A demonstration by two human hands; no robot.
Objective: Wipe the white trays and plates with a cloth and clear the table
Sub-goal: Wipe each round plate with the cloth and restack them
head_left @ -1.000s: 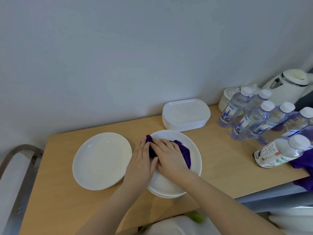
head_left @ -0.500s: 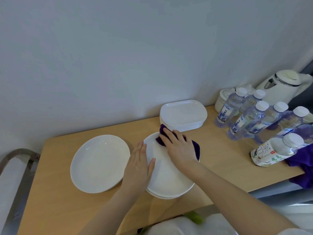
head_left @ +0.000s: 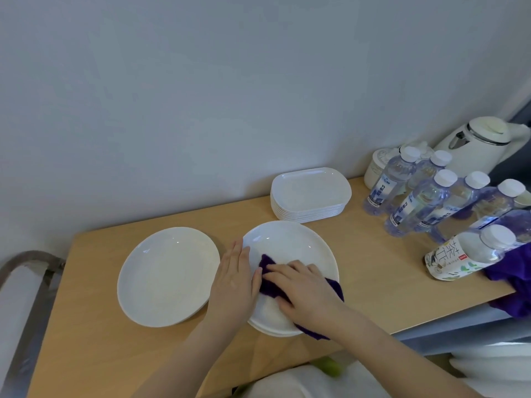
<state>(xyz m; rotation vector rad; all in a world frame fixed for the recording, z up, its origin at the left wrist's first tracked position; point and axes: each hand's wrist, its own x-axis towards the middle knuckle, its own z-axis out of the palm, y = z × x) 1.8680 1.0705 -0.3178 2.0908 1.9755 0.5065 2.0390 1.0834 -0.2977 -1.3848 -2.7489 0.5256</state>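
Right fingers: we see the fingers (head_left: 283,272) of the right hand (head_left: 307,294) lying nearly straight and pressed flat on the purple cloth (head_left: 271,282), pinning it to the plate; we cannot tell whether the thumb curls under the fabric.
Left fingers: the left hand (head_left: 234,282) lies released, fingers straight and together, resting on the left rim of the same plate, just beside the right fingertips.
Cloth: we find it bunched under the right fingers, one dark fold poking out beyond the fingertips and another trailing past the wrist over the near rim.
Plate under the fingers: a white round plate (head_left: 290,242) tops a short stack; further rims show beneath it at the near edge.
Left of the fingers: we see a second white plate (head_left: 166,277) lying alone, close to the left hand, not touching the stack.
Beyond the fingers: a stack of white rectangular trays (head_left: 310,193) stands by the wall, just behind the plate stack.
Right of the fingers: we count several clear water bottles (head_left: 419,202) with white caps, well apart from the hands, and a labelled bottle (head_left: 465,257) in front of them.
Far right: a white kettle (head_left: 482,145) stands behind the bottles, a white jar (head_left: 376,168) beside it, and another purple cloth (head_left: 514,282) hangs over the table edge.
Beneath all: a light wooden table (head_left: 373,282).
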